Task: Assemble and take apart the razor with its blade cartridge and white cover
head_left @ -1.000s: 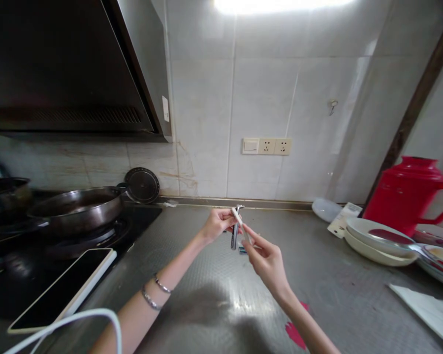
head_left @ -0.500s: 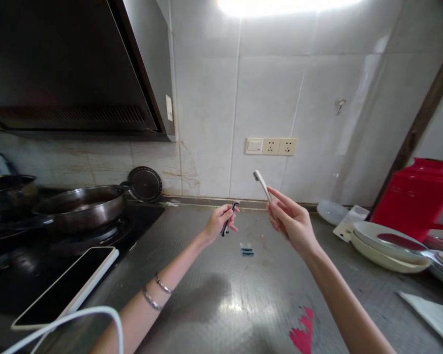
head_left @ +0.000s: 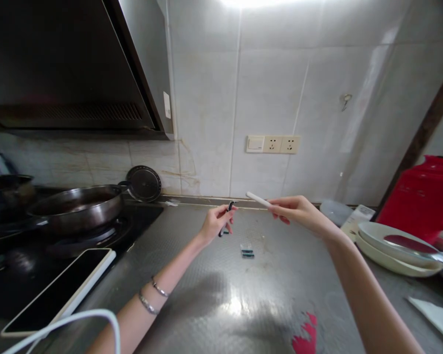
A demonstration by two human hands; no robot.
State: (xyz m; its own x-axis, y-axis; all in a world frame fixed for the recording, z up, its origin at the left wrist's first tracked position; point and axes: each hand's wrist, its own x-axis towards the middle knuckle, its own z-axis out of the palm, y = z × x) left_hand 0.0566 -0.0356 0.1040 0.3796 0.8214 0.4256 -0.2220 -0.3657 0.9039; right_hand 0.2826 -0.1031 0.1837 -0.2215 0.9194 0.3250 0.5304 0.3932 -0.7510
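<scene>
My left hand (head_left: 214, 223) is closed on a small dark slim razor-like tool (head_left: 226, 217), held over the steel counter (head_left: 214, 290). My right hand (head_left: 297, 212) pinches a white toothbrush (head_left: 257, 198) that points left, its tip close to the dark tool. Both hands hover above the counter's back part. A small dark-and-blue packet (head_left: 247, 251) lies on the counter just below and between them.
A dark pan (head_left: 74, 206) sits on the stove at left, with a phone (head_left: 59, 290) and white cable (head_left: 77, 319) near it. Stacked plates (head_left: 391, 246) and a red jug (head_left: 424, 191) stand at right. A red patch (head_left: 304, 334) marks the counter's front.
My hands, joined over the tool and brush a second ago, came apart. The right hand lifted the toothbrush upright, then tipped it flat, pointing left toward the left hand.
</scene>
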